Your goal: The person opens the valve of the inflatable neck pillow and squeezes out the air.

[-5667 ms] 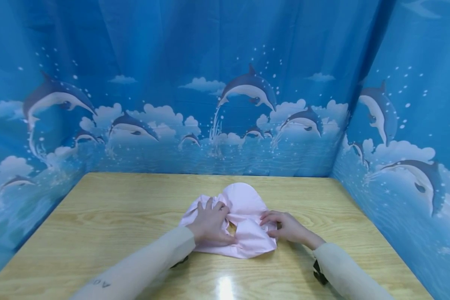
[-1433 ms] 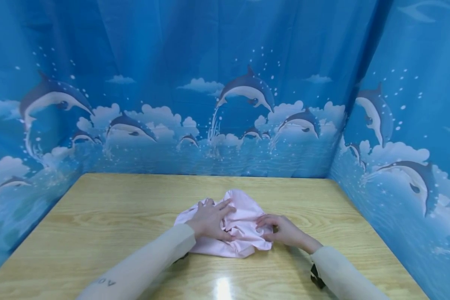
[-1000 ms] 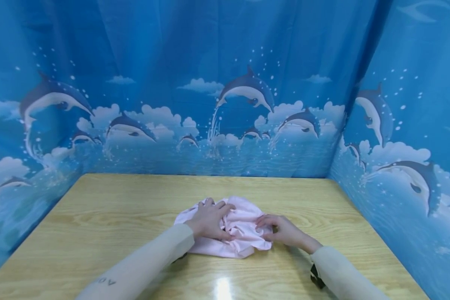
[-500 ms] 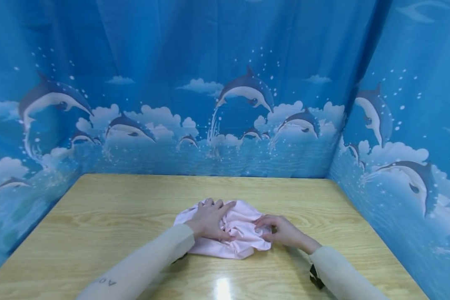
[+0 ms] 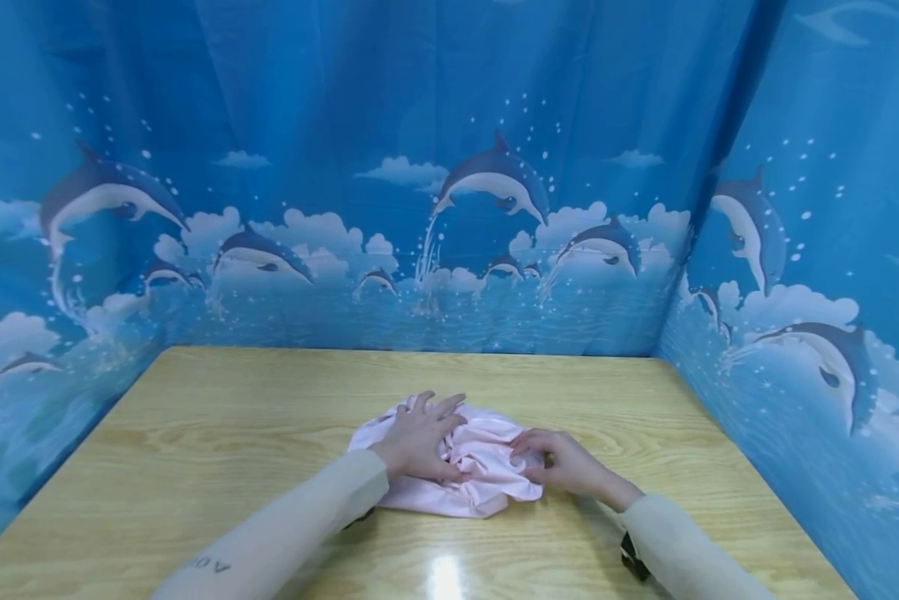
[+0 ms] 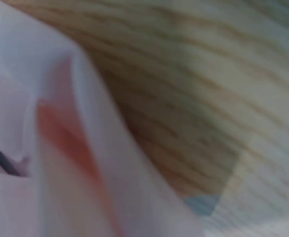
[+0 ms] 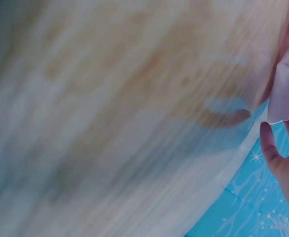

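A crumpled pink cloth [image 5: 486, 450] lies in folds on the table, in the middle of the head view. My left hand [image 5: 419, 442] rests on its left part with the fingers spread and the thumb lying over the folds. At the cloth's right edge, my right hand [image 5: 569, 462] pinches the fabric between thumb and bent fingers. The left wrist view has blurred folds of the cloth [image 6: 100, 148] close up, and the left fingers are mostly out of sight there. In the right wrist view, the right thumb [image 7: 270, 148] meets a hanging edge of cloth [image 7: 282, 94].
The wooden table [image 5: 232, 417] extends around the cloth on every side. A blue curtain [image 5: 344, 167] printed with dolphins and clouds hangs behind it and along its sides.
The cloth's far rounded flap has been drawn in toward the left hand, and the gap in its middle has closed. Just now the left fingers have stretched slightly; the right hand has hardly moved.
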Demonstrator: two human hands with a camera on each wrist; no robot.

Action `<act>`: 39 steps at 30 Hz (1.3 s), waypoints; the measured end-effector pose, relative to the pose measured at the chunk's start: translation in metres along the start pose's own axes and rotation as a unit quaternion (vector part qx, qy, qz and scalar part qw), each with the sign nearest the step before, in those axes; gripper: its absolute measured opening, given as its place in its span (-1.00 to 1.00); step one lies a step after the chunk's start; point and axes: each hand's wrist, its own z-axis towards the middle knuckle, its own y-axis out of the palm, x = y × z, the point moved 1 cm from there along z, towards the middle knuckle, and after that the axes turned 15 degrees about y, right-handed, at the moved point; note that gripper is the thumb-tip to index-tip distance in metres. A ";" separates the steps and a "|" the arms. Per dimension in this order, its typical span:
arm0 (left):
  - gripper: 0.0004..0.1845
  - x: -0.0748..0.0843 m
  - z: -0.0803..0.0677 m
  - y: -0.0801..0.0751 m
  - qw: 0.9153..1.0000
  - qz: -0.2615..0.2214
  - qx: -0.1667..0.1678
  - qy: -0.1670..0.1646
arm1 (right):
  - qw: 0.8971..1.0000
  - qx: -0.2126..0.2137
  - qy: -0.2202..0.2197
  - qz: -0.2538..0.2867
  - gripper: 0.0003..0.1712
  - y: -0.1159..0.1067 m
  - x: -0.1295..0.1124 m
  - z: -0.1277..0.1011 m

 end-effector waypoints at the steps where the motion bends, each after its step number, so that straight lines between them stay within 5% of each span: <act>1: -0.10 0.000 0.000 0.000 1.000 -0.004 -0.004 0.001 | 1.000 0.003 -0.001 -0.002 -0.73 0.000 0.000 0.000; 7: -0.13 0.000 0.001 0.001 1.000 -0.008 -0.019 -0.006 | 1.000 0.022 -0.016 -0.013 -0.73 0.001 0.001 -0.001; 23: -0.34 -0.001 -0.001 0.001 1.000 -0.009 0.016 0.013 | 0.999 0.034 -0.026 -0.016 -0.71 0.005 -0.001 0.003; 39: -0.20 -0.002 -0.002 -0.002 0.999 -0.015 -0.035 0.011 | 0.999 -0.014 0.004 0.049 -0.72 -0.001 -0.003 0.001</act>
